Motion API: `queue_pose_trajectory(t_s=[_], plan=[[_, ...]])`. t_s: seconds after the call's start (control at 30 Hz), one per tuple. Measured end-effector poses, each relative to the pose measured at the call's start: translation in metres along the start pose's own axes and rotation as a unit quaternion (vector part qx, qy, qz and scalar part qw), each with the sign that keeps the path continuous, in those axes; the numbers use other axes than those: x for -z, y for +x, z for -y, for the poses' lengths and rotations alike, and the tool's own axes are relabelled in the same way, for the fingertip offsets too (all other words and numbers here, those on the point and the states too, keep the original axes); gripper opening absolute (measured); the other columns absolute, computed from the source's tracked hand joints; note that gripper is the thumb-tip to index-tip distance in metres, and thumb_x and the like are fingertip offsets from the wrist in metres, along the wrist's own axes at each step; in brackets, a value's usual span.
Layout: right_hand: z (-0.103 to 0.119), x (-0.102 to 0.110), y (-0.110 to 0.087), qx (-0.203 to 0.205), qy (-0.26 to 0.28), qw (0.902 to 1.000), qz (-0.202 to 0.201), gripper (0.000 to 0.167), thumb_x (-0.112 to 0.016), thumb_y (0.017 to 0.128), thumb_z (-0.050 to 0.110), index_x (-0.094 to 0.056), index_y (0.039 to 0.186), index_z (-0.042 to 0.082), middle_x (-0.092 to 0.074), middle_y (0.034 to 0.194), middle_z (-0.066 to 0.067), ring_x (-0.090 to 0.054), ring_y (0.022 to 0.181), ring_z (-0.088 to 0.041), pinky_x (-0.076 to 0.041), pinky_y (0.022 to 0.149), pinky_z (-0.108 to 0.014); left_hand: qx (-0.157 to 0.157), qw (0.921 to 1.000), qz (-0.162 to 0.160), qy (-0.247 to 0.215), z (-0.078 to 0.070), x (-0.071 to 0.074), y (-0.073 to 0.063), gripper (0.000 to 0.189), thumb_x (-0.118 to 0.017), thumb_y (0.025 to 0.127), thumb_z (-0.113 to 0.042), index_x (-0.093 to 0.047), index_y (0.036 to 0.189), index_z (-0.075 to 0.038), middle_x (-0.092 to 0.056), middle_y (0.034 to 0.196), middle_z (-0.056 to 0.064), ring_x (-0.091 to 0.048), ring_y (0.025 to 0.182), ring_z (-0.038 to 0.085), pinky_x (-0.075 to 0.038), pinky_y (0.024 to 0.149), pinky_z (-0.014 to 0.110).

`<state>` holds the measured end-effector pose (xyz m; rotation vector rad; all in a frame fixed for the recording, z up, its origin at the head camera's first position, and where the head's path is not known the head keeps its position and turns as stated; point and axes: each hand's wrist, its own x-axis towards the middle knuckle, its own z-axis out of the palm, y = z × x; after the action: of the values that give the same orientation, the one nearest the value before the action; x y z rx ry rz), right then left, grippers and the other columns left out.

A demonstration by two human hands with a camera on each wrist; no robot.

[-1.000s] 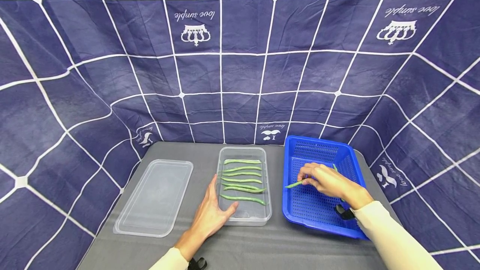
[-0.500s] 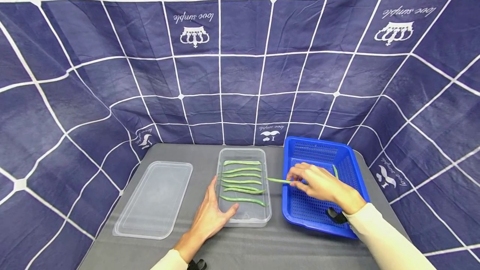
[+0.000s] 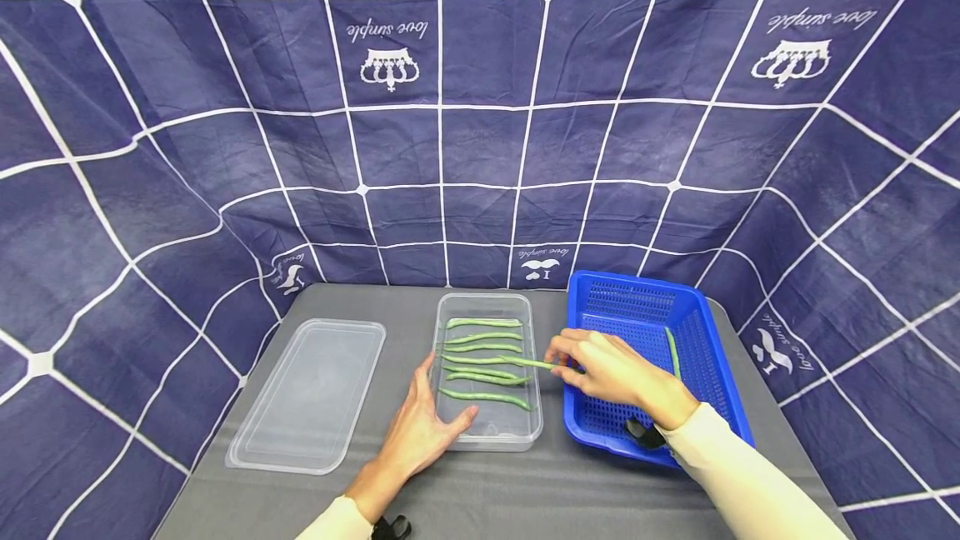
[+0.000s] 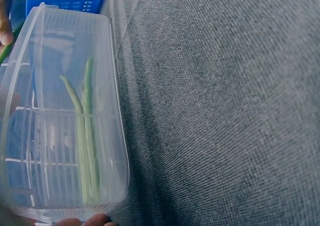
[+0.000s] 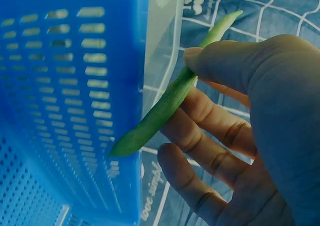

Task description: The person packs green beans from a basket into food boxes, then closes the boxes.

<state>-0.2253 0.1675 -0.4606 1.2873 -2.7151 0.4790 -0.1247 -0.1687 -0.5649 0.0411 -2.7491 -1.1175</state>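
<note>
My right hand (image 3: 611, 365) pinches a green bean (image 5: 172, 96) between thumb and fingertips, at the left rim of the blue basket (image 3: 585, 432). The bean's far end reaches over the right side of the clear plastic container (image 3: 502, 436). Several green beans (image 3: 486, 397) lie crosswise inside that container, roughly side by side. My left hand (image 3: 423, 427) rests against the container's left side, fingers extended along the wall and thumb near its front part. In the left wrist view only fingertips (image 4: 95, 220) show at the bottom edge, by the container wall.
One more green bean (image 3: 672, 352) leans along the right inside of the blue basket. A clear flat lid (image 3: 307, 398) lies on the grey table (image 3: 408, 315) at left. A dark blue cloth (image 3: 480, 148) with white lines hangs around the table.
My right hand has moved left from inside the basket to its left rim, bringing the bean over the container. The left hand and the container have stayed in place.
</note>
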Motion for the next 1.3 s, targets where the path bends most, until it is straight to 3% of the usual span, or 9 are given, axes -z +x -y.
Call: queue_pose_trajectory(t_s=[0.33, 0.6, 0.87, 1.3], plan=[[0.018, -0.005, 0.015, 0.002, -0.003, 1.0000, 0.006, 0.010, -0.085, 0.106, 0.022, -0.081, 0.113, 0.027, -0.075, 0.102, 0.013, -0.077, 0.090, -0.010, -0.061, 0.076, -0.030, 0.011, 0.9995, 0.029, -0.002, 0.002, 0.005, -0.002, 0.131, -0.093, 0.088, -0.070, -0.022, 0.185, -0.017, -0.047, 0.181, 0.026, -0.070, 0.144, 0.057, -0.063, 0.107, 0.070], [0.031, -0.010, 0.024, 0.010, 0.000, 0.9999, 0.007, 0.009, -0.086, 0.106, 0.023, -0.081, 0.114, 0.025, -0.076, 0.103, 0.012, -0.078, 0.089, -0.010, -0.061, 0.074, -0.029, 0.008, 0.9996, 0.028, -0.001, 0.003, 0.006, -0.004, 0.132, -0.092, 0.088, -0.072, -0.022, 0.186, -0.017, -0.048, 0.180, 0.026, -0.069, 0.146, 0.056, -0.062, 0.109, 0.070], [0.040, -0.016, 0.029, 0.022, -0.004, 0.9997, 0.004, 0.009, -0.086, 0.105, 0.023, -0.083, 0.114, 0.024, -0.079, 0.105, 0.011, -0.077, 0.086, -0.007, -0.061, 0.073, -0.028, 0.007, 0.9996, 0.027, 0.001, 0.003, 0.003, -0.004, 0.133, -0.092, 0.088, -0.072, -0.022, 0.185, -0.016, -0.049, 0.179, 0.026, -0.071, 0.140, 0.057, -0.064, 0.102, 0.070], [0.053, -0.025, 0.039, 0.037, 0.005, 0.9991, 0.018, 0.010, -0.085, 0.107, 0.025, -0.083, 0.116, 0.023, -0.081, 0.113, 0.010, -0.076, 0.087, -0.006, -0.062, 0.076, -0.027, 0.007, 0.9993, 0.026, -0.026, 0.004, 0.003, -0.002, 0.139, -0.098, 0.084, -0.070, -0.020, 0.185, -0.013, -0.045, 0.182, 0.027, -0.062, 0.154, 0.055, -0.059, 0.115, 0.071]])
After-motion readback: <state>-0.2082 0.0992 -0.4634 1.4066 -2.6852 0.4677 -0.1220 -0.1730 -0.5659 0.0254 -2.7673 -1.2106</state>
